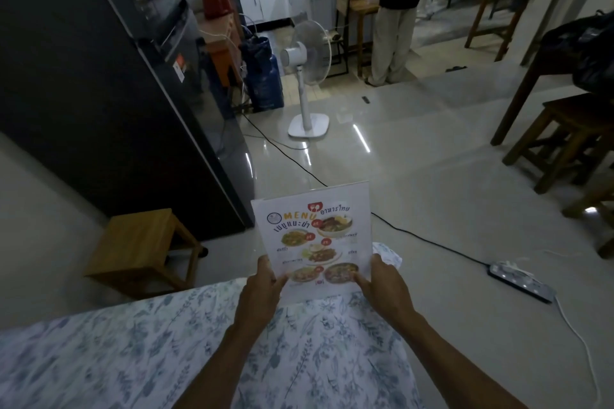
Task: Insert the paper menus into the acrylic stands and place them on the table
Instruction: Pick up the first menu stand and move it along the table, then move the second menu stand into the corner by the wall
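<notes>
Both hands hold one menu upright above the floral-covered worktop.

The floral cloth (133,352) lies nearest, beneath both forearms. The left hand (262,289) grips the lower left edge of the menu (314,236); the right hand (382,285) grips its lower right edge. Whether an acrylic stand encloses the sheet cannot be determined. Left of the hands stands a wooden stool (139,242); beyond them, a white fan (307,76).

white fan (307,56), wooden stool (139,246)
</notes>
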Tool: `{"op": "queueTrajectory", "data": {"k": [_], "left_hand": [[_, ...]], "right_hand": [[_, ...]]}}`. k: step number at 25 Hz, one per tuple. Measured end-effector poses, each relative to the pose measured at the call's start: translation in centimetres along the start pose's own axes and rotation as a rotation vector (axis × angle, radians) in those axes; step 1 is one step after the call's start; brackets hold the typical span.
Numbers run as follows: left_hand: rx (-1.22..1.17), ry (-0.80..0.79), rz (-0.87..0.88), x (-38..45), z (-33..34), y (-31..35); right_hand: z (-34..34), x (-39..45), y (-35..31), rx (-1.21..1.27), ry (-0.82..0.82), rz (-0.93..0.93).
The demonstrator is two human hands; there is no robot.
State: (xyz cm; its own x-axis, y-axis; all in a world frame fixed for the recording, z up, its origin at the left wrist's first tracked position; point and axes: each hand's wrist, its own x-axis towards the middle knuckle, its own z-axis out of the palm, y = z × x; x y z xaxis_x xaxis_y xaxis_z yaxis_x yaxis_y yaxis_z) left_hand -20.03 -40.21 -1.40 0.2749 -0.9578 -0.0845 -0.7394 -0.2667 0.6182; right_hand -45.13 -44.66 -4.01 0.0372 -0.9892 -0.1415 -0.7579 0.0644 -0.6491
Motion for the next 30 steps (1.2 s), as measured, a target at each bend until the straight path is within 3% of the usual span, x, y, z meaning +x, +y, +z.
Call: {"op": "queueTrajectory", "data": {"k": [7,10,12,18,25,30], "left_hand": [[-0.026,-0.05,-0.031,-1.1,-1.7,1.8],[0.125,-0.033,-0.041,-2.8,-2.8,1.6],[0.217,-0.033,-0.046,-4.2,-4.0,1.4],[0.2,-0.024,0.013,-10.4,-9.6,-0.2],[0.111,0.011,0.064,-23.1,-18.3,-7.7],[0.181,0.048,0.066,-32.2,-23.9,-17.0]], "right_hand": [[-1.7,-1.0,-0.9,0.052,0.088,-0.005],[-2.4,-2.7,-1.6,-0.039,0.122,0.038],[-2.8,-4.4,-2.2,-0.071,0.156,0.041],[-1.6,-12.9,-7.0,-0.115,0.178,-0.002],[5.4,-28.9,-17.4,-0.113,0.139,-0.102],[13.0,-39.3,-23.6,-0.226,-0.003,-0.187]]}}
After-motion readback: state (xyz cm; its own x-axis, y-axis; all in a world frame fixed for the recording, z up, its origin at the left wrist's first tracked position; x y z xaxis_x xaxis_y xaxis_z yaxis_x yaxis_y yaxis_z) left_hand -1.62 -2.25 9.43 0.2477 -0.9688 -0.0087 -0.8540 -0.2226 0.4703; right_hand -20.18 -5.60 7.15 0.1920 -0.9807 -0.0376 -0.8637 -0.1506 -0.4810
